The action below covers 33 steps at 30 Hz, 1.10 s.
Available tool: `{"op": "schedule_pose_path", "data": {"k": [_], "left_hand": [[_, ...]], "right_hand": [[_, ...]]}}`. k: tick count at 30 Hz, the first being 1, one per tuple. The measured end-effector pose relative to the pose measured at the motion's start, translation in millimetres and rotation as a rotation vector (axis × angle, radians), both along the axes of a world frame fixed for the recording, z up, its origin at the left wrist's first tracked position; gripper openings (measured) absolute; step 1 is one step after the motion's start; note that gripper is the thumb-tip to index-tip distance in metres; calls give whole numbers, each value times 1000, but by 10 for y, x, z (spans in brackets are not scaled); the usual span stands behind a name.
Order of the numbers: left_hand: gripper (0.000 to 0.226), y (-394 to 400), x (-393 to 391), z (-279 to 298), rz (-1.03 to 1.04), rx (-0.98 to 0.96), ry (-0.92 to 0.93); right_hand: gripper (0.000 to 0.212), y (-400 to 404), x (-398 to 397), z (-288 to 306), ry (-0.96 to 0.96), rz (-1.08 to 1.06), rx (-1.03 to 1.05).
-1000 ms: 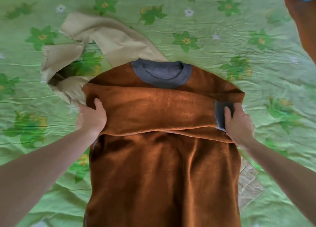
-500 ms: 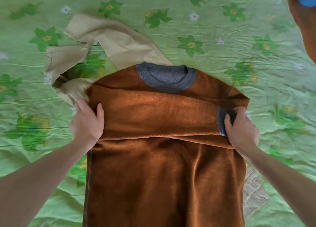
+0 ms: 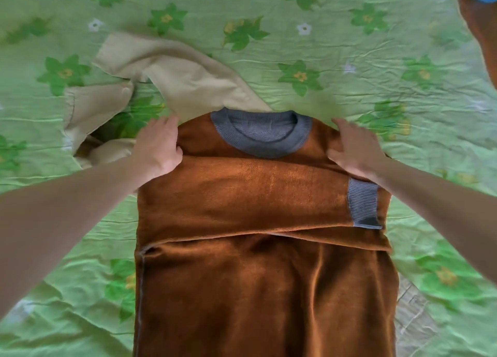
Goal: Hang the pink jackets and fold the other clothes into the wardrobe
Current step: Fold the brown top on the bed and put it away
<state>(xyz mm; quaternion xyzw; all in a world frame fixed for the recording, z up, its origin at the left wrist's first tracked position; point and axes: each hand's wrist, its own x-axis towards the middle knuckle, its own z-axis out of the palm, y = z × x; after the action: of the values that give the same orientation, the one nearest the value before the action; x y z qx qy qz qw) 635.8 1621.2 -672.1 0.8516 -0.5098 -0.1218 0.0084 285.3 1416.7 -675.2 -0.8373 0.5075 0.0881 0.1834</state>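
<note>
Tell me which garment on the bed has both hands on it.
The brown sweater with the grey collar: left hand and right hand grip its shoulders. The beige garment lies untouched behind it, partly under the sweater.

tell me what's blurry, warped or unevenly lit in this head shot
Head view: the right hand is smeared by motion blur at its fingers, the left hand less so; the rust-brown velvety sweater shines along its folded sleeve and darkens in the lower creases; the wide lens bows the green flowered bedsheet toward the edges.
</note>
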Motion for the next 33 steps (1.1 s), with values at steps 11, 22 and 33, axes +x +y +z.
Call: {"op": "schedule_pose_path", "data": {"k": [11, 22, 33], "left_hand": [[42, 649, 3, 254, -511, -96, -210], [36, 933, -234, -14, -336, -26, -210], [71, 1083, -909, -466, -589, 4, -172]], "right_hand": [[28, 525, -672, 216, -317, 478, -422], [36, 822, -1059, -150, -27, 188, -264], [66, 1225, -725, -396, 50, 705, -155]]}}
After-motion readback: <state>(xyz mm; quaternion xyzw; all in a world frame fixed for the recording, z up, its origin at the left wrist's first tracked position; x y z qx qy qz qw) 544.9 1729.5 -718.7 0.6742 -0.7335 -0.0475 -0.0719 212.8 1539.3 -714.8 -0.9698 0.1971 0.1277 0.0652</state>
